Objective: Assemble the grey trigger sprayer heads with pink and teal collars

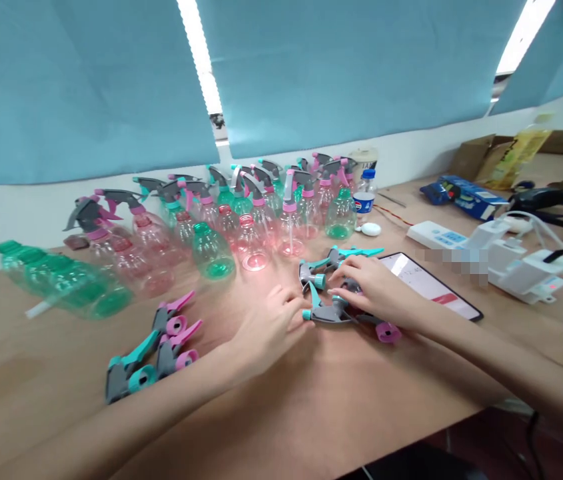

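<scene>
Several grey spray heads with teal or pink parts lie in a cluster at the centre. My right hand (368, 287) rests over this cluster, its fingers curled around a grey and teal spray head (334, 311). Just left of that head's teal nozzle is my left hand (268, 330), fingers bent; whether they hold anything is hidden. Three more spray heads lie at the left, among them a teal one (134, 367) and a pink one (174, 350). Behind stand green and pink bottles, some without heads, such as a green bottle (214, 252) and a pink bottle (252, 245).
A phone (428, 283) lies right of the cluster. Beyond it are a white power strip with plugs (506, 260), black cables, a blue packet (468, 195) and a yellow bottle (518, 157). Green bottles (61, 280) lie at the table's left. The table edge (411, 443) runs below.
</scene>
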The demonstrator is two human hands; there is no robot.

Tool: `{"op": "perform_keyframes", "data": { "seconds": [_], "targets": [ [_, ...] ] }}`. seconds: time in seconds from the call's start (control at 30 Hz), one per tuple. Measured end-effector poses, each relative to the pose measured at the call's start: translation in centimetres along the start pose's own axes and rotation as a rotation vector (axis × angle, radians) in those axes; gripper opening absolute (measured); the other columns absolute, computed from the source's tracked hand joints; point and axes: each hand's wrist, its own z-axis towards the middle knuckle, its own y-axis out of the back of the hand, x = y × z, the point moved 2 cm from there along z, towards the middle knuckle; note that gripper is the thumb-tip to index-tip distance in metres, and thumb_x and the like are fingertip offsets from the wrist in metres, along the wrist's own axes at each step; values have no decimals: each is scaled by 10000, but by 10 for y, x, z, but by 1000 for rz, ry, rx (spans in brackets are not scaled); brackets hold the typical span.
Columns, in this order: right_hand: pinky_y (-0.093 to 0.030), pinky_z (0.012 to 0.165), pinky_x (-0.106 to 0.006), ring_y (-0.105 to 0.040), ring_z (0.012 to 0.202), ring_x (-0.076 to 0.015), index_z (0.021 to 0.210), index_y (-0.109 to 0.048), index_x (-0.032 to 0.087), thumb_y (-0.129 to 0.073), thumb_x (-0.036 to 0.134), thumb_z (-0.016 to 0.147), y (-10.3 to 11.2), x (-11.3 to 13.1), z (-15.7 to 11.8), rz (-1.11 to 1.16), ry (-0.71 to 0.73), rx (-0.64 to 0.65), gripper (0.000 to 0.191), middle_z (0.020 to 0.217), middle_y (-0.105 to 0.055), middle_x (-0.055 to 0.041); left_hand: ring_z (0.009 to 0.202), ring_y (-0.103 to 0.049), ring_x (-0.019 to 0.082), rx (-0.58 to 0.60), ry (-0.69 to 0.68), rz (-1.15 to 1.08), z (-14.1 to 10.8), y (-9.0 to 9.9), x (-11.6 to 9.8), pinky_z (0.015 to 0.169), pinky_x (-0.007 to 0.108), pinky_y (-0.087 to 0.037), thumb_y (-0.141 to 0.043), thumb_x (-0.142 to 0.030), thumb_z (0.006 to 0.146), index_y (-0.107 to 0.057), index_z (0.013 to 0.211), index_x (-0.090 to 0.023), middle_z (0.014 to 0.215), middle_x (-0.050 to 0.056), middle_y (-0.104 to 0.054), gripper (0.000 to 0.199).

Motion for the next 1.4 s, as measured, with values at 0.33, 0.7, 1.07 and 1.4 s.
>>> {"op": "perform_keyframes", "data": {
  "seconds": [0.33,0.7,1.07,1.4],
  "targets": [
    [-415,850,-413,-554,968,-238,949,-658,200,-516,323,906,-2,4,-8,5,23,103,193,1027,-617,-89,982,-512,230,0,-18,66,-2,-23,-4,795,365,-493,-541,-134,863,-576,1000,-161,1019,76,-568,144],
    [-155,1028,-601,-519,1127,-272,1051,-643,287,-584,424,856,-13,38,-8,-54,208,185,245,1154,-597,-71,942,-541,198,0,119,74,-48,4,8,765,327,-488,-456,-100,884,-589,1035,-211,1027,44,-575,229],
    [-351,896,-442,-545,995,-233,1170,-584,284,-562,271,886,-34,60,8,70,243,192,285,1060,-620,-73,1034,-542,211,33,136,-2,-72,17,23,842,361,-491,-527,-138,868,-596,1130,-243,1108,42,-614,290],
    [-480,770,-331,-591,924,-198,1052,-557,210,-641,257,824,-51,67,18,366,162,177,248,1009,-628,-55,1046,-513,219,-137,171,-53,-73,13,12,879,371,-459,-560,-231,884,-543,1174,-238,1128,50,-585,291]
  ]
}}
